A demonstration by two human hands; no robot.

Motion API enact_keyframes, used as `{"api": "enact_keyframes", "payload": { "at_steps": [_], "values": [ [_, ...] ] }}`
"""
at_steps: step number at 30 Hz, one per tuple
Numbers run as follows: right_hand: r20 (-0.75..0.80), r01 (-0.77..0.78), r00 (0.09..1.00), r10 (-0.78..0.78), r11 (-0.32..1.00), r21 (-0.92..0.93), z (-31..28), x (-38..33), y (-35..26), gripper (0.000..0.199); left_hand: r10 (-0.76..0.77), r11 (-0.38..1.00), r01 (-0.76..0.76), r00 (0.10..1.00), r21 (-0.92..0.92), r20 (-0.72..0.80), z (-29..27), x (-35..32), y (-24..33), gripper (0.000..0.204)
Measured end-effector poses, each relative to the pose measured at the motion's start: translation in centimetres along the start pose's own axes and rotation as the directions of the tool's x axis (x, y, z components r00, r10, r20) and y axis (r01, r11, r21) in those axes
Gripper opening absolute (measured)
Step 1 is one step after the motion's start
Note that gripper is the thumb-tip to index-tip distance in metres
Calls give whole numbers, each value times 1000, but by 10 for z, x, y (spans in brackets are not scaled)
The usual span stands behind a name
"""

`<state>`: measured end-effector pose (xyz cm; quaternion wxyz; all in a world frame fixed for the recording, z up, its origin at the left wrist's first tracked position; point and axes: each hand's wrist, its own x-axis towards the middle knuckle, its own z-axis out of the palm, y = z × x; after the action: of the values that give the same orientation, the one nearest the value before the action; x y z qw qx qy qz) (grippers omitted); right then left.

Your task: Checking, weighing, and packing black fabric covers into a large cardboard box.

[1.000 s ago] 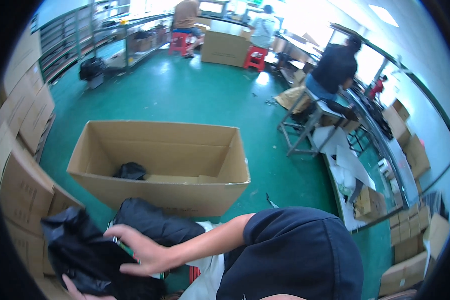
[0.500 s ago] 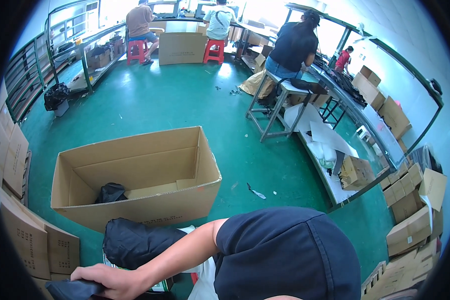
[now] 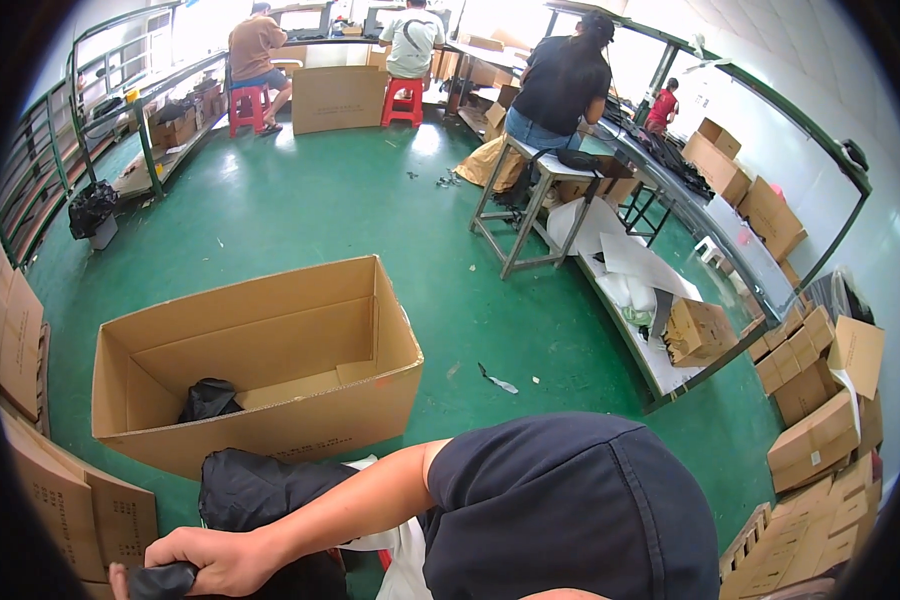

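Biggest thing here is the green floor [image 3: 300, 210], and sitting on it is a big open cardboard box [image 3: 270, 370] with its flaps up. Inside, at the left end of its bottom, there's one crumpled black garment [image 3: 208, 398]. Just in front of the box's near wall lies a larger black bundle [image 3: 270, 490]. The arm crosses over that bundle toward the lower left, where the right hand [image 3: 215, 560] has its fingers [image 3: 192, 545] curled tight round a rolled black piece of fabric [image 3: 162, 580] right at the bottom edge. A bit of the left hand [image 3: 118, 580] peeks in beside it, can't tell what its fingers are doing. Flat cartons [image 3: 80, 500] lean at the left.
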<state>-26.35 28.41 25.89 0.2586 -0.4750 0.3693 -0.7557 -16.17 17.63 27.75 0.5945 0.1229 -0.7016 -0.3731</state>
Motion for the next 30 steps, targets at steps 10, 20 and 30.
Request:
{"api": "enact_keyframes", "payload": {
  "at_steps": [10,20,30],
  "values": [
    [56,-5,998,14,986,-169,-31,5,3,8,-95,733,438,823,-520,559,-89,-13,-119,34],
    [388,-287,873,295,955,-78,-63,-2,3,16,142,423,594,703,-685,697,-98,-13,-98,31],
    [290,-342,892,348,937,-70,-62,-5,-2,25,698,-354,488,705,-798,122,-47,-27,-213,36]
  ]
}}
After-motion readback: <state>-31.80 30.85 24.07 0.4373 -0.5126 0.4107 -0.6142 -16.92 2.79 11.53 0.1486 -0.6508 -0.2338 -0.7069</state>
